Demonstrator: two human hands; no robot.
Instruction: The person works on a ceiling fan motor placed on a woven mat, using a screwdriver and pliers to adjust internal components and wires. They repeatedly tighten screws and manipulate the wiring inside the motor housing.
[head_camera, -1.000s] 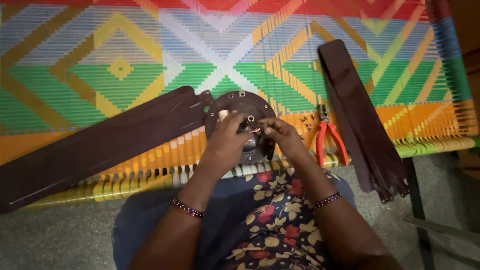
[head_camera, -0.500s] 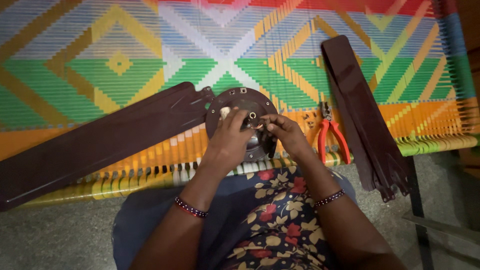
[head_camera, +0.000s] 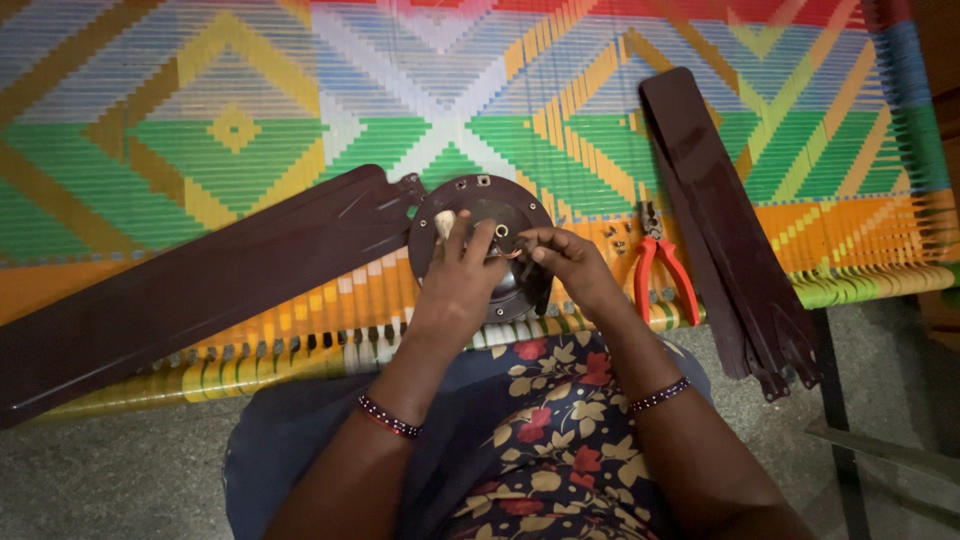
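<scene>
On the woven cot (head_camera: 250, 120), near its front edge, sits the round dark-brown ceiling fan motor housing (head_camera: 480, 205), flat side up, right in front of my knees. Only one view, the head camera looking straight down, so everything comes from that.

My left hand (head_camera: 458, 285) lies on the housing, palm down, fingers spread over the plate; looks like it's there to pin the housing so it doesn't spin or slide on the weave. A small pale piece (head_camera: 444, 222) sticks up beside its fingertips; can't tell what it is or whether I'm gripping it.

My right hand (head_camera: 565, 262) comes in from the right, thumb and forefinger pinched together on something small near the centre hole (head_camera: 501, 231). Thin coppery bit shows between the fingertips, probably wire; too small to be sure.

One fan blade (head_camera: 200, 285) is joined to the housing on the left and runs out along the cot toward the left edge, resting on the weave so its weight is carried there.

A stack of loose fan blades (head_camera: 715, 215) lies well to the right, bracket ends toward me, out of the work area but in reach.

Red-handled pliers (head_camera: 662, 272) lie between my right hand and that stack, handles toward me, easy to grab. A few small screws (head_camera: 612, 236) are scattered just beside the pliers' head, kept close to the housing.

Floral fabric (head_camera: 560, 430) covers my lap below the cot edge.
</scene>
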